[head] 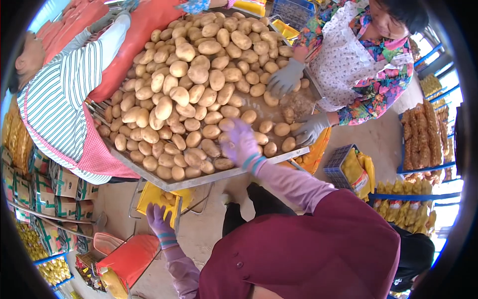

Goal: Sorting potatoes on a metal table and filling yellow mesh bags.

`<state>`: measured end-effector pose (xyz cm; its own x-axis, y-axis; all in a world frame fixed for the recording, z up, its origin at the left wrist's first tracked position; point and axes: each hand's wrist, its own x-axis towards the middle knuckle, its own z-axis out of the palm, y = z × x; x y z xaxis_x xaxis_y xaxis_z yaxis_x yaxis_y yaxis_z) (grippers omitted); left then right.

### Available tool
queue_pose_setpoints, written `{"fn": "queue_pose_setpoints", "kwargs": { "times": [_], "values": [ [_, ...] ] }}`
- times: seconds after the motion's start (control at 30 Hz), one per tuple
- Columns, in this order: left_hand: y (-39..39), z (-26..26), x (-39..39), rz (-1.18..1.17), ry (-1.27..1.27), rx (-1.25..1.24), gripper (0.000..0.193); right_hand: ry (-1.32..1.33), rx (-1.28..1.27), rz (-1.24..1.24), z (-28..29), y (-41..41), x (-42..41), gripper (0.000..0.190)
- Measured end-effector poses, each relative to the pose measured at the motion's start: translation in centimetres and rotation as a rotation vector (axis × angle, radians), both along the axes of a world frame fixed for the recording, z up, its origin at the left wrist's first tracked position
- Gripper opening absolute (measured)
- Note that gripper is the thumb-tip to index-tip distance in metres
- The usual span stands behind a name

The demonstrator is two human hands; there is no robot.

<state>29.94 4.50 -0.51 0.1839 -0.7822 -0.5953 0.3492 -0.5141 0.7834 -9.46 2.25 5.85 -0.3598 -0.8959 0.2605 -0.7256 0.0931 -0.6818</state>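
Note:
A large heap of potatoes [198, 74] covers a metal-edged sorting table [239, 172] before me. My right hand [239, 144], in a purple glove, reaches over the potatoes by the table's near edge. It is blurred, and whether its fingers grip a potato does not show. Below the table's near corner, my left hand [160, 221] is held out in a matching glove, its fingers apart and nothing in them. It is close to a yellow plastic crate [149, 200] with a few potatoes inside.
Across the table at right, a co-worker's grey-gloved hands [286, 79] touch potatoes. Another person [71, 101] stands at left beside red sheeting [138, 45]. An orange bag [317, 149] hangs at the table's right corner. A blue crate [338, 166] and a red-covered stand [129, 258] are on the floor.

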Motion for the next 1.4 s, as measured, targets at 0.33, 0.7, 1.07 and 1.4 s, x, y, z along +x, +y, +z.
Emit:
{"fn": "queue_pose_setpoints", "kwargs": {
  "times": [0.33, 0.7, 1.07, 1.4],
  "values": [
    [-11.6, 6.5, -30.5, -1.059, -0.974, -0.882, 0.045, -0.286, 0.241, -0.105, -3.1, -3.7, -13.3, 0.034],
    [-9.3, 4.3, -39.0, -1.257, -1.057, -0.879, 0.055, 0.012, 0.324, 0.281, -0.4, -5.9, -18.4, 0.044],
    [-14.2, 6.2, -35.3, -1.178, -1.153, -0.586, 0.073, 0.262, 0.612, 0.510, -0.4, -7.7, -16.6, 0.043],
    [-11.0, 4.8, -35.4, -1.390, -1.146, -0.453, 0.099, 0.155, 0.653, 0.510, 0.4, -7.2, -17.2, 0.055]
  ]
}}
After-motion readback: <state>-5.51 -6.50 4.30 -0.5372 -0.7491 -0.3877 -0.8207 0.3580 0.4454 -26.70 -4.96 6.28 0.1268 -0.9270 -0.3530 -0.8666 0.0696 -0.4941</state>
